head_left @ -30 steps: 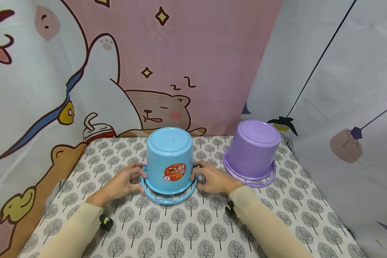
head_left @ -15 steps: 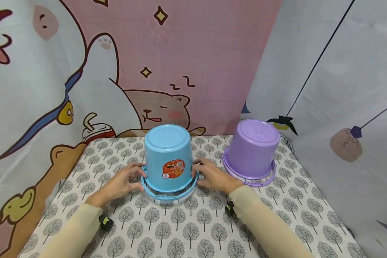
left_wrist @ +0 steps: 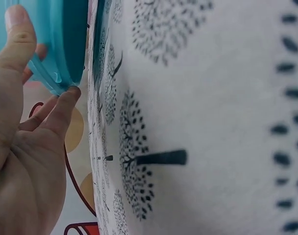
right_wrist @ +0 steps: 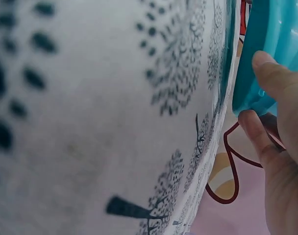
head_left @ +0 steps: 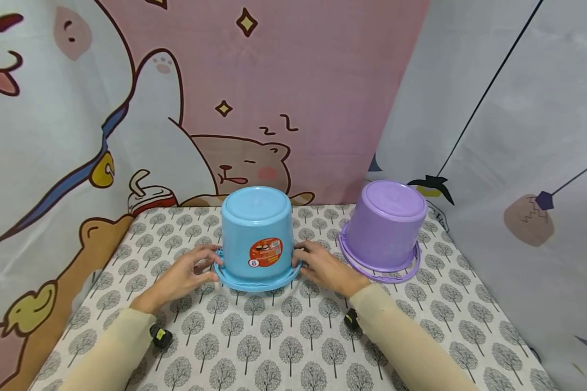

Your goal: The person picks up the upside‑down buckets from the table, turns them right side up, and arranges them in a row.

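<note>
A light blue plastic bucket is upside down at the middle of the table, an orange-red sticker on its front. Its handle lies close along the front of the rim. My left hand grips the rim at the left handle joint. On the opposite side my right hand grips the rim too. In the left wrist view the rim stands slightly off the cloth, with fingertips at its edge. The right wrist view has my thumb on the rim and a finger at its edge.
A purple bucket, also upside down with its handle around the rim, stands at the back right. The table wears a tree-print cloth. A pink cartoon curtain hangs behind, and a grey one at the right.
The blue bucket has risen a little and shifted away from me between both hands. Its handle has drawn up from the front toward the rim. The purple bucket stays put.
</note>
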Tool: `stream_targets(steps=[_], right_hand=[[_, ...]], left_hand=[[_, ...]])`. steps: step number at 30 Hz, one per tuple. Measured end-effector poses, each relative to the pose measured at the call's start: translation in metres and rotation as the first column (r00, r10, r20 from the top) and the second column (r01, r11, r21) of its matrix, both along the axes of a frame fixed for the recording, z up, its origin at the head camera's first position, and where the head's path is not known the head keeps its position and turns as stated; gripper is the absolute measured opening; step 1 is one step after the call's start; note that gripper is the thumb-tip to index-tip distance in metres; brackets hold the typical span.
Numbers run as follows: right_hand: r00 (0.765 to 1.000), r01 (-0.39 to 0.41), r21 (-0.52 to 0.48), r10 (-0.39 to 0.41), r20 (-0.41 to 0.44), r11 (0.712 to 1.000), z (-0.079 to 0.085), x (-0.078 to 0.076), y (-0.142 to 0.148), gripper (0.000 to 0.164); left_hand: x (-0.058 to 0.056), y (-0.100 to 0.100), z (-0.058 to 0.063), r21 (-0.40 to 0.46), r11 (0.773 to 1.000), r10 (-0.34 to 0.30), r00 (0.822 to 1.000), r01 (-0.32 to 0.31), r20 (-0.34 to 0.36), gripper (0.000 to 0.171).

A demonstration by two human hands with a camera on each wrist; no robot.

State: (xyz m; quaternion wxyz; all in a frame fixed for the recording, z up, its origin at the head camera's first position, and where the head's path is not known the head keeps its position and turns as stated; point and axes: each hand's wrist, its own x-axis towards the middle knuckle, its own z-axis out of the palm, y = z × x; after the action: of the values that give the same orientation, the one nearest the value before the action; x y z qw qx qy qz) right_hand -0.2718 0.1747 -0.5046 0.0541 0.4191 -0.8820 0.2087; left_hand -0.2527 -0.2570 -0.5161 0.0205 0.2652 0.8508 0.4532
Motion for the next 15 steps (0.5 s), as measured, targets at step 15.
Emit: stream_targets(steps=[15], right_hand=[[0.999,0.006,-0.074,-0.004,0.035,0.997,0.005,-0.001,0.003,0.023]], left_hand=[[0.001,0.023,0.005,0.007,0.988,0.141,0.891,-0.153,-0.432,0.037]])
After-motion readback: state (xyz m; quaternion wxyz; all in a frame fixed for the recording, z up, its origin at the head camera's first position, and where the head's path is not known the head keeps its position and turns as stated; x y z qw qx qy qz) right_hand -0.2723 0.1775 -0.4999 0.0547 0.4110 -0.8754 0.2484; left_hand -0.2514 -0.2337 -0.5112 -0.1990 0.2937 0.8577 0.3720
